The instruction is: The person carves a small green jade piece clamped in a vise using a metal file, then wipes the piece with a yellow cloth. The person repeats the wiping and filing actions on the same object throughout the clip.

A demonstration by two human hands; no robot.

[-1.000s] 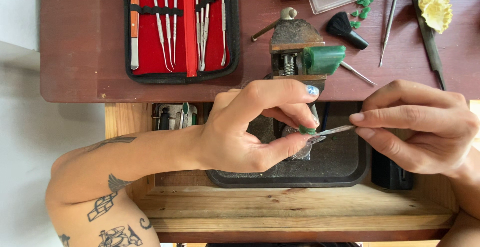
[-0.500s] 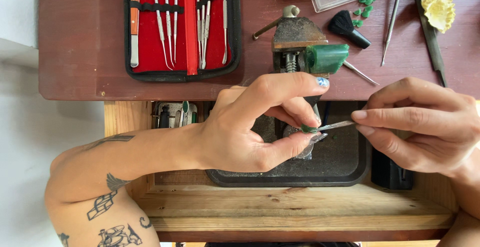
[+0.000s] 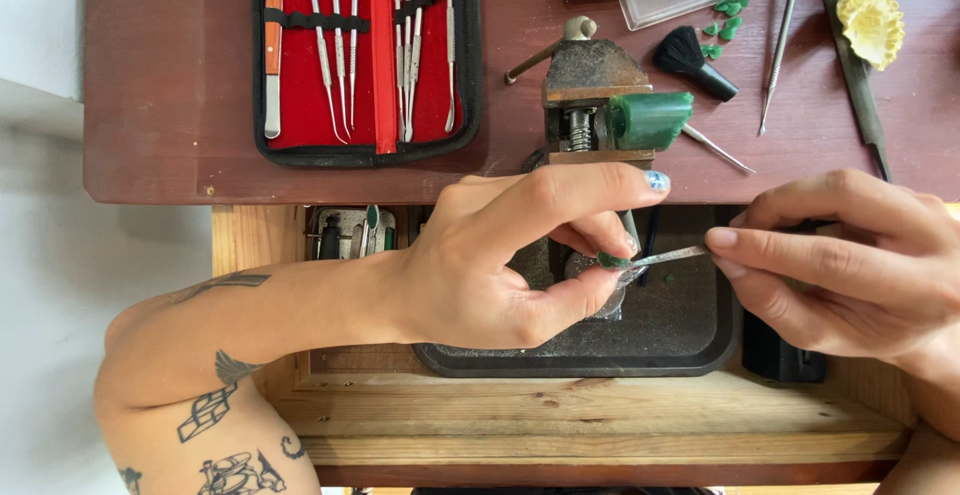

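A small green wax piece [image 3: 610,260] sits pinched in the left hand [image 3: 500,265] over the dark tray [image 3: 690,340] — likely to catch shavings. The right hand [image 3: 850,265] grips a thin metal carving tool [image 3: 665,255], its tip touching the piece, below the reddish worktop [image 3: 170,85].

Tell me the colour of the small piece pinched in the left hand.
Green; the small piece shows in the head view at the left hand's fingertips.

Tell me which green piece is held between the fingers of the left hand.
The small green piece pinched by the left hand, over the black tray; the big green block sits on the vise, tiny bits lie far.
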